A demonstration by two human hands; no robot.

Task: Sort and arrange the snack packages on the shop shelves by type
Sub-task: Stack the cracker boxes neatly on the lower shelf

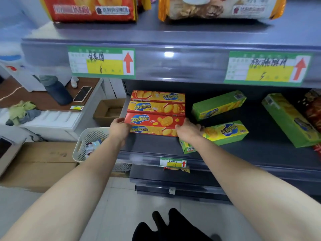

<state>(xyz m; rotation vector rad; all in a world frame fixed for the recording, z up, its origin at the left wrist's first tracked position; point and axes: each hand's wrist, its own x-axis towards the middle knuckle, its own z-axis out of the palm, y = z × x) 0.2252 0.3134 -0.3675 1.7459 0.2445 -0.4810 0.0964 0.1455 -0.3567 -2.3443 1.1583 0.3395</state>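
L hand and R hand each grip one end of the red Zecheese box, fingers curled round the ends. It's on the mid shelf, left side, 3rd of 4 red/orange boxes lying front to back, touching the back neighbour and the front box. Green boxes lie askew to the right, the nearest green box just beside the R hand, and a white basket w/ packets sits left of the shelf by the L forearm.
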